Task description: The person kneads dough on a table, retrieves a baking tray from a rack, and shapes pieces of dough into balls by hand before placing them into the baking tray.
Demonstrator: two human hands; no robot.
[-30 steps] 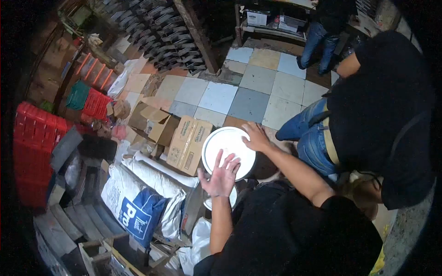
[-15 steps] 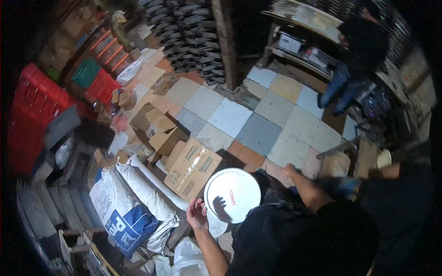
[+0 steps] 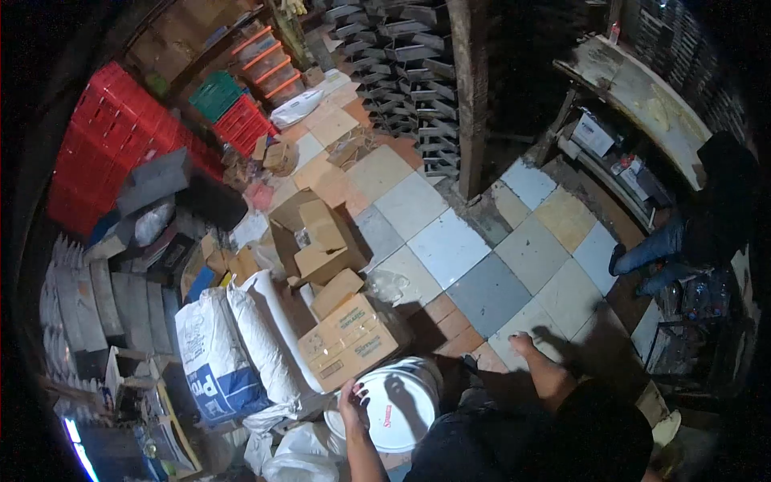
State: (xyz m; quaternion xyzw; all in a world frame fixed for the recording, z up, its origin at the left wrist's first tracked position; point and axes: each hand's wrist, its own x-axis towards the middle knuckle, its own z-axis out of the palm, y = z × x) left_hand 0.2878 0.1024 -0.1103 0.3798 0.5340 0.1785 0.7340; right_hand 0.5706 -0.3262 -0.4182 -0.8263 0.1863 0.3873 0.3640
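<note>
A round white lid with red lettering [image 3: 401,414] tops a bucket just in front of my body. At its left edge is my left hand [image 3: 354,407], fingers slightly curled and apart, with nothing in them. My right hand [image 3: 522,344] is off to the right above the tiled floor [image 3: 526,277], its fingers bent inward; whether it holds anything is too small to tell. Another white lid lies partly hidden beside the bucket. A taped cardboard box [image 3: 349,341] stands directly beyond the lid.
White sacks [image 3: 217,353] lie left of the box, near an open carton [image 3: 317,241]. Red crates [image 3: 120,145] are stacked at the far left. A wooden post [image 3: 469,96] rises ahead. Another person [image 3: 723,193] stands by a workbench [image 3: 642,96] at the right.
My hands have come off the lid and moved apart, the right one out over the floor. The view has turned right, and the co-worker close by on the right has left view.
</note>
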